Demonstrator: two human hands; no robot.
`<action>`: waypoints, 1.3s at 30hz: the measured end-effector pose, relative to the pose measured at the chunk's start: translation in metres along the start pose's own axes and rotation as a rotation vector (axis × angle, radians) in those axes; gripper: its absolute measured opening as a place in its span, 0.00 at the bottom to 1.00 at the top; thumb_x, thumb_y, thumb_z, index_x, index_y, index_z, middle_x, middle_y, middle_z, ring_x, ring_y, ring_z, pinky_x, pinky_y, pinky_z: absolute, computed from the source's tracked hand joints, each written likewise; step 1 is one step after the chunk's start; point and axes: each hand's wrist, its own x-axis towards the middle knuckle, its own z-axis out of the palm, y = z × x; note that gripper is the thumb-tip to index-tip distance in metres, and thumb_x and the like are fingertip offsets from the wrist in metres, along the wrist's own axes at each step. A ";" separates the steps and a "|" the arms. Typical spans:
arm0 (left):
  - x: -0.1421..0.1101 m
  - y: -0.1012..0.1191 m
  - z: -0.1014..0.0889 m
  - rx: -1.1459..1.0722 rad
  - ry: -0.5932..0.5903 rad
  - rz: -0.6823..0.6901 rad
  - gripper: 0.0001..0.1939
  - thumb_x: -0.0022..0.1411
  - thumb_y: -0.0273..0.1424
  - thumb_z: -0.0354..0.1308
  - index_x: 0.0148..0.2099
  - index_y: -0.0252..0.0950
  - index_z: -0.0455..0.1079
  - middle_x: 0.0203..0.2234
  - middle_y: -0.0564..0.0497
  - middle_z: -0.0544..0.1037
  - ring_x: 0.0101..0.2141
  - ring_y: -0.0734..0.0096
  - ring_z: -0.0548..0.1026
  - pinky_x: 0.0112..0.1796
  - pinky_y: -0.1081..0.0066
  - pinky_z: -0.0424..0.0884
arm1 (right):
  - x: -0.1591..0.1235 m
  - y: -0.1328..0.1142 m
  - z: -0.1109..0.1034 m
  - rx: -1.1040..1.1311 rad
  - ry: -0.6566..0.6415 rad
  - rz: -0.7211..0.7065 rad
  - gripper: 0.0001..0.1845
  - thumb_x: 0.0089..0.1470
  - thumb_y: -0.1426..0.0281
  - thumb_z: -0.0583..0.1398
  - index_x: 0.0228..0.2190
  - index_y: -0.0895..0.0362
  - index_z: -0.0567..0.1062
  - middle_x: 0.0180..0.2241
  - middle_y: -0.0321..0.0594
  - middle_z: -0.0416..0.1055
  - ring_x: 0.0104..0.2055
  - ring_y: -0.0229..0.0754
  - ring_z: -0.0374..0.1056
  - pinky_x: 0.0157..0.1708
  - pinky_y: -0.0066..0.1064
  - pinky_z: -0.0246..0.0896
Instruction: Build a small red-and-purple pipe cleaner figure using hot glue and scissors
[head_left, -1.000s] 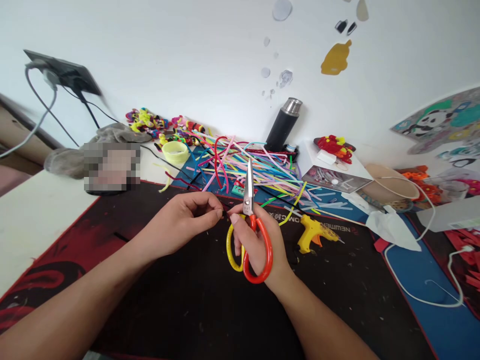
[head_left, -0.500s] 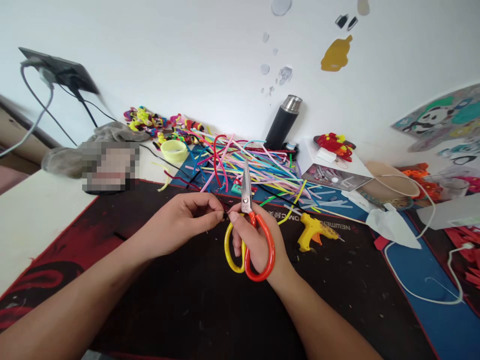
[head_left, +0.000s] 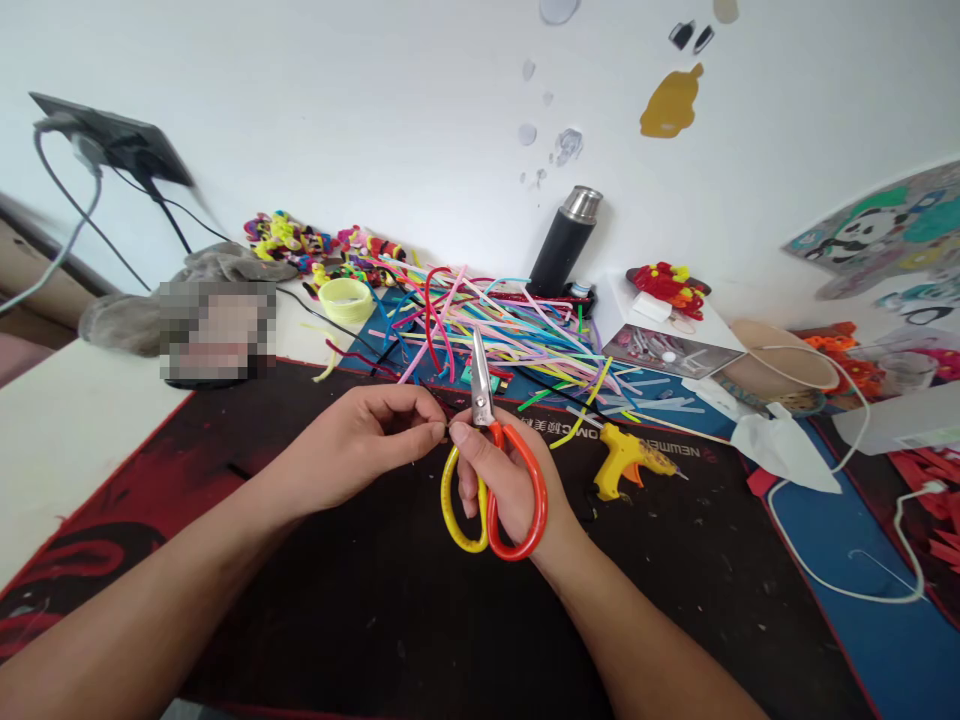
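My left hand (head_left: 360, 445) is closed in a pinch on a thin dark pipe cleaner (head_left: 450, 412) over the black and red desk mat (head_left: 375, 600). My right hand (head_left: 510, 485) grips a pair of scissors (head_left: 487, 470) with one yellow and one red handle. Their blades are closed and point up and away from me. The right thumb tip meets the left fingertips at the pipe cleaner. Just beyond both hands lies a heap of coloured pipe cleaners (head_left: 495, 330).
A yellow glue gun (head_left: 626, 460) lies right of the scissors. A black flask (head_left: 562, 245) stands by the wall. A yellow tape roll (head_left: 346, 298), small pipe-cleaner figures (head_left: 300, 240), a white cable (head_left: 847, 590), a white box (head_left: 660, 345) and paper scraps (head_left: 780, 450) surround the mat.
The scissors have tilted slightly left and shifted a little toward the left hand. Both hands stay pinched together at the same spot.
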 end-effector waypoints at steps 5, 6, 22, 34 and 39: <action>0.001 0.001 0.000 0.048 0.035 0.003 0.11 0.63 0.38 0.67 0.32 0.36 0.77 0.24 0.57 0.71 0.26 0.73 0.63 0.30 0.73 0.63 | 0.000 -0.002 -0.001 0.006 0.033 -0.019 0.22 0.60 0.48 0.69 0.40 0.53 0.76 0.15 0.26 0.68 0.14 0.37 0.64 0.16 0.25 0.60; 0.001 0.001 -0.001 0.053 0.034 0.002 0.11 0.63 0.38 0.67 0.32 0.36 0.77 0.24 0.57 0.71 0.26 0.73 0.63 0.30 0.73 0.63 | 0.001 -0.001 -0.002 0.007 0.037 -0.018 0.22 0.60 0.48 0.69 0.40 0.53 0.76 0.15 0.26 0.68 0.14 0.37 0.64 0.16 0.25 0.59; -0.001 0.002 0.000 0.022 -0.037 0.007 0.15 0.65 0.41 0.69 0.33 0.35 0.78 0.26 0.54 0.75 0.29 0.71 0.68 0.33 0.72 0.67 | 0.002 0.001 -0.002 0.022 0.001 -0.009 0.20 0.62 0.50 0.68 0.40 0.54 0.76 0.15 0.26 0.68 0.14 0.36 0.63 0.16 0.25 0.58; -0.002 0.005 0.001 0.070 -0.018 0.023 0.14 0.64 0.40 0.67 0.32 0.36 0.76 0.24 0.55 0.70 0.27 0.73 0.64 0.29 0.73 0.64 | 0.002 0.001 -0.002 0.045 -0.018 -0.002 0.21 0.61 0.50 0.68 0.40 0.54 0.76 0.16 0.25 0.68 0.14 0.36 0.63 0.16 0.26 0.59; -0.002 0.006 0.001 0.057 -0.004 0.029 0.13 0.65 0.38 0.67 0.32 0.36 0.76 0.24 0.56 0.70 0.26 0.74 0.63 0.29 0.74 0.64 | 0.003 0.004 -0.003 0.117 0.011 -0.005 0.21 0.61 0.50 0.69 0.40 0.54 0.76 0.16 0.26 0.69 0.14 0.36 0.64 0.15 0.25 0.58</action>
